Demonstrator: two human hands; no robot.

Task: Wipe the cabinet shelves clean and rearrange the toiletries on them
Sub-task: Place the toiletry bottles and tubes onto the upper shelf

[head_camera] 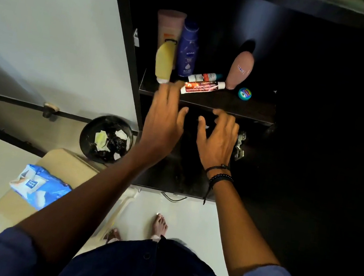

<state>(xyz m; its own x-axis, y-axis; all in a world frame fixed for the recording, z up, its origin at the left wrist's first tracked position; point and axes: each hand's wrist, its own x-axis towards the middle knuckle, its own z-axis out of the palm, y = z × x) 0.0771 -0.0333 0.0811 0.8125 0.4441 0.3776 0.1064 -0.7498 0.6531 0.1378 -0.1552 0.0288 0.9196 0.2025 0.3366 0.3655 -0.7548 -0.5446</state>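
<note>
On the dark cabinet shelf (230,108) stand a pink tube (170,24), a blue Nivea bottle (188,49) and a brown-pink bottle (239,71). Two small tubes (202,87) lie in front of them, beside a small round tin (244,93). A yellow tube (164,61), blurred, stands cap-down at the shelf's left front. My left hand (164,120) reaches up with straight fingers, its fingertips at that tube's cap. My right hand (219,139) hovers just below the shelf edge with fingers spread and loosely curled, holding nothing I can make out.
A black bin (86,135) with used wipes stands on the floor to the left. A blue pack of wipes (38,185) lies on a cardboard box (67,163). A metal door hinge (240,145) sits right of my right hand. Lower cabinet space is dark.
</note>
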